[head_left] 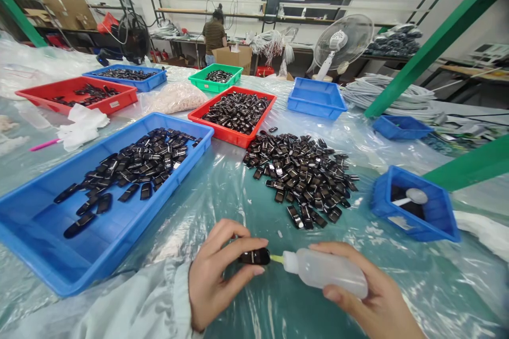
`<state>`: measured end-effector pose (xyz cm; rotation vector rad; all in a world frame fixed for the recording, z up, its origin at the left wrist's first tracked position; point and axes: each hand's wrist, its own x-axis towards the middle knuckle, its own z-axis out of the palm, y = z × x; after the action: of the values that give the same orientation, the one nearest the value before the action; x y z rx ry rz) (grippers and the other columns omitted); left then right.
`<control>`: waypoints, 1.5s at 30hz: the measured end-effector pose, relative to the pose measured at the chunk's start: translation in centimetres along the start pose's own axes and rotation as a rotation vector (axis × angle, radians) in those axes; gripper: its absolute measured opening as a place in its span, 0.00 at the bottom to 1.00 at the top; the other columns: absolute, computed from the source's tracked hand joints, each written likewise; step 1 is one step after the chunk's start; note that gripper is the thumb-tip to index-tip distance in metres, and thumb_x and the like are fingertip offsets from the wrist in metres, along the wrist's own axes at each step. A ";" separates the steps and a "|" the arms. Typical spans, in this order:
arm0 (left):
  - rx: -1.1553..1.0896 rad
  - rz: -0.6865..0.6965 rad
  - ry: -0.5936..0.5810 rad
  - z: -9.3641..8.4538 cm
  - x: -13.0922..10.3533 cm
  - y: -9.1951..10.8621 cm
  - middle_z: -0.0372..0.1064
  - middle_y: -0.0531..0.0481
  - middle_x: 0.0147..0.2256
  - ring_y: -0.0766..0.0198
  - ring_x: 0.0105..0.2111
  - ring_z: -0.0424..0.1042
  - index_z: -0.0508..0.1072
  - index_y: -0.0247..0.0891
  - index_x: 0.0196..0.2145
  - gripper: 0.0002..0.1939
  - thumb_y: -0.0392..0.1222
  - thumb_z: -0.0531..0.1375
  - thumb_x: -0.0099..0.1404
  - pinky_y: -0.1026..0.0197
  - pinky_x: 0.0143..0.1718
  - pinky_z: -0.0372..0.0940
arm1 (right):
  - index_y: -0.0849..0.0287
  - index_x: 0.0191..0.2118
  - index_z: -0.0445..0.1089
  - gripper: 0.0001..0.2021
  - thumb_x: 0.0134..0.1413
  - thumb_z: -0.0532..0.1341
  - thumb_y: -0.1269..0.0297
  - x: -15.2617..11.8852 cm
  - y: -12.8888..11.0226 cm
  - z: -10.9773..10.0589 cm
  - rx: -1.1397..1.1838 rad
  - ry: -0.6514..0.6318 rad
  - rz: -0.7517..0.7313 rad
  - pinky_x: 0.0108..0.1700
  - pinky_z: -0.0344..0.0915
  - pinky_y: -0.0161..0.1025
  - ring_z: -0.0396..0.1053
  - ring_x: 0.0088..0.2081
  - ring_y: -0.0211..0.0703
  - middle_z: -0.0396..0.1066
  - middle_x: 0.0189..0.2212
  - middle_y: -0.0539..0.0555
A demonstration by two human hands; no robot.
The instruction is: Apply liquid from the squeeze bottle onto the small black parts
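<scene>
L hand (217, 270) near edge, pinching small part (254, 257) | squeeze bottle (326, 271) in R hand (374, 302), just R of part, nozzle touching it | loose parts pile (302, 175) behind hands | big tray (99, 196) w/ parts L of pile | small bin (415, 204) R of pile | another parts tray (234, 114) behind pile

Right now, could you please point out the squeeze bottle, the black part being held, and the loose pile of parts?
squeeze bottle (330, 274), head view, translucent body.
black part (254, 257), head view, glossy top.
loose pile (304, 172), head view, middle.
</scene>
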<state>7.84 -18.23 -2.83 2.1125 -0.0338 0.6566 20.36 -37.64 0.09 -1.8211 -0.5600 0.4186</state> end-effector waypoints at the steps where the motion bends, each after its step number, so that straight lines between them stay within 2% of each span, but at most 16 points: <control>1: 0.003 -0.002 -0.001 0.0 0.0 0.0 0.61 0.49 0.41 0.61 0.42 0.61 0.67 0.43 0.51 0.14 0.38 0.57 0.68 0.59 0.42 0.58 | 0.41 0.35 0.75 0.11 0.42 0.69 0.49 0.0 0.1 -0.1 -0.011 -0.012 -0.012 0.26 0.62 0.27 0.66 0.27 0.38 0.71 0.31 0.46; 5: 0.018 -0.032 0.000 0.0 -0.1 0.0 0.60 0.49 0.41 0.62 0.42 0.61 0.67 0.45 0.51 0.14 0.37 0.57 0.68 0.60 0.43 0.57 | 0.42 0.37 0.74 0.09 0.47 0.67 0.57 0.5 0.8 -0.9 -0.063 -0.059 -0.082 0.26 0.64 0.27 0.67 0.27 0.38 0.72 0.32 0.46; 9: 0.027 -0.104 0.026 -0.1 -0.2 0.1 0.59 0.51 0.42 0.63 0.43 0.60 0.66 0.47 0.50 0.14 0.35 0.56 0.69 0.61 0.44 0.56 | 0.43 0.42 0.71 0.10 0.52 0.65 0.59 1.4 1.6 -2.1 -0.149 -0.180 -0.196 0.26 0.67 0.26 0.71 0.28 0.38 0.72 0.34 0.47; 11: 0.022 -0.135 0.041 -0.2 -0.1 0.2 0.58 0.52 0.42 0.64 0.43 0.60 0.66 0.48 0.50 0.14 0.35 0.55 0.69 0.63 0.44 0.56 | 0.44 0.43 0.70 0.09 0.55 0.63 0.59 1.7 1.9 -2.5 -0.162 -0.199 -0.209 0.27 0.68 0.25 0.71 0.28 0.38 0.73 0.34 0.47; 15: 0.009 -0.158 0.073 -0.4 0.2 0.4 0.58 0.53 0.42 0.67 0.41 0.61 0.66 0.48 0.49 0.13 0.34 0.55 0.69 0.66 0.43 0.57 | 0.46 0.42 0.71 0.08 0.55 0.62 0.58 2.3 1.8 -2.6 -0.155 -0.146 -0.199 0.28 0.68 0.23 0.73 0.29 0.37 0.74 0.35 0.47; 18: -0.007 -0.145 0.089 -0.4 0.2 0.3 0.59 0.53 0.42 0.67 0.41 0.61 0.66 0.48 0.49 0.13 0.34 0.55 0.69 0.66 0.42 0.57 | 0.47 0.42 0.72 0.10 0.53 0.63 0.56 2.7 2.0 -2.1 -0.096 -0.057 -0.167 0.33 0.70 0.25 0.75 0.34 0.39 0.76 0.38 0.49; 23: -0.021 -0.147 0.076 -0.1 0.1 0.2 0.59 0.52 0.42 0.66 0.41 0.61 0.66 0.48 0.49 0.13 0.34 0.55 0.69 0.65 0.42 0.57 | 0.53 0.47 0.66 0.18 0.53 0.62 0.51 3.5 3.8 -1.1 -0.055 -0.006 -0.106 0.44 0.70 0.37 0.71 0.45 0.48 0.73 0.45 0.56; 25: -0.024 -0.152 0.068 -0.1 0.0 0.3 0.59 0.53 0.42 0.65 0.41 0.61 0.65 0.49 0.49 0.13 0.34 0.55 0.69 0.64 0.42 0.57 | 0.54 0.47 0.64 0.18 0.54 0.62 0.50 3.7 4.2 -0.4 -0.078 -0.013 -0.118 0.47 0.68 0.42 0.69 0.47 0.50 0.72 0.46 0.57; 28: -0.024 -0.153 0.068 0.0 0.0 0.4 0.59 0.53 0.42 0.65 0.41 0.62 0.66 0.50 0.49 0.13 0.35 0.55 0.69 0.64 0.42 0.57 | 0.54 0.45 0.62 0.16 0.56 0.60 0.52 4.0 4.1 0.7 -0.098 -0.021 -0.139 0.48 0.65 0.43 0.67 0.49 0.49 0.69 0.50 0.56; 33: -0.016 -0.131 0.071 0.0 -0.1 0.5 0.61 0.51 0.41 0.63 0.41 0.63 0.66 0.48 0.48 0.12 0.35 0.55 0.69 0.63 0.42 0.58 | 0.53 0.44 0.61 0.14 0.56 0.59 0.53 3.8 3.8 1.5 -0.186 0.030 -0.172 0.45 0.65 0.43 0.68 0.46 0.48 0.70 0.49 0.55; 37: -0.012 -0.120 0.062 0.0 -0.1 0.4 0.62 0.47 0.41 0.60 0.41 0.63 0.67 0.45 0.48 0.11 0.37 0.55 0.69 0.60 0.41 0.59 | 0.55 0.46 0.61 0.15 0.59 0.57 0.52 3.3 4.1 1.4 -0.246 0.004 -0.175 0.43 0.63 0.44 0.67 0.46 0.50 0.70 0.47 0.57; 39: -0.017 -0.113 0.050 0.0 -0.1 0.4 0.62 0.46 0.41 0.59 0.41 0.63 0.67 0.44 0.48 0.10 0.37 0.55 0.69 0.59 0.42 0.59 | 0.56 0.47 0.61 0.14 0.60 0.56 0.53 3.4 4.3 1.4 -0.320 0.005 -0.222 0.39 0.64 0.42 0.68 0.42 0.48 0.71 0.45 0.56; 42: -0.020 -0.099 0.039 -0.1 -0.1 0.4 0.63 0.47 0.41 0.60 0.41 0.63 0.67 0.43 0.48 0.11 0.37 0.55 0.69 0.59 0.42 0.59 | 0.57 0.46 0.61 0.13 0.60 0.56 0.55 3.7 4.4 1.3 -0.437 0.112 -0.317 0.31 0.64 0.38 0.65 0.32 0.44 0.68 0.36 0.54; 45: -0.019 -0.096 0.048 -0.1 -0.1 0.4 0.63 0.47 0.41 0.60 0.42 0.63 0.67 0.43 0.48 0.10 0.37 0.54 0.69 0.60 0.42 0.59 | 0.58 0.45 0.57 0.13 0.59 0.58 0.57 3.5 4.4 1.2 -0.465 0.268 -0.399 0.30 0.62 0.38 0.60 0.29 0.43 0.62 0.31 0.52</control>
<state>7.60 -18.46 -2.51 2.0660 0.0873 0.6474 23.35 -35.87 -4.44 -2.0937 -0.8591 -0.2451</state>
